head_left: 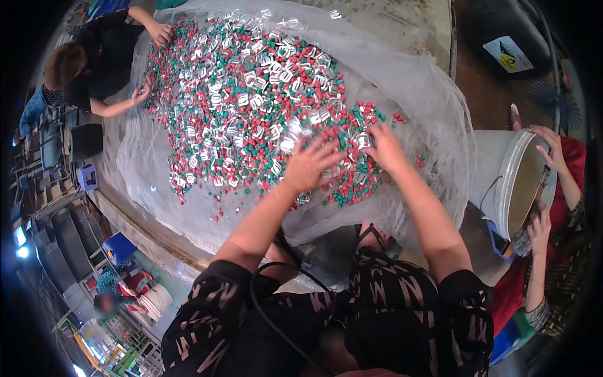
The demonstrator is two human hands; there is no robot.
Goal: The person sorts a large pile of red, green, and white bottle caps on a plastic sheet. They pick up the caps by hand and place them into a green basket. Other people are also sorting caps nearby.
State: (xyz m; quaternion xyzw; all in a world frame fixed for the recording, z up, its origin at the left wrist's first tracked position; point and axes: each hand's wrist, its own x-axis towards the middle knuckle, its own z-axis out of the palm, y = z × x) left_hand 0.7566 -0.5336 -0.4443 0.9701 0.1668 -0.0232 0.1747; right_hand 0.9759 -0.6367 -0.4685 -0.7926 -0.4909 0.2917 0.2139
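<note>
A broad heap of small red and green pieces [286,100], looking like tumbling stones, is mixed with many shiny silver metal buckles [285,76]. It lies on a pale mesh sheet [402,69]. My left hand [312,164] is over the near part of the heap, fingers spread and slightly blurred. Blurred bright buckles [293,135] lie just beyond its fingertips. To the right, my right hand [384,147] has thumb and fingers curled around a silver buckle [362,141] at the heap's right edge.
Across at the far left, another person's hands [161,34] reach into the heap. On the right, a co-worker holds a tilted white bucket [502,169]. A black container [502,38] stands at the far right. A concrete ledge [151,232] runs along the left.
</note>
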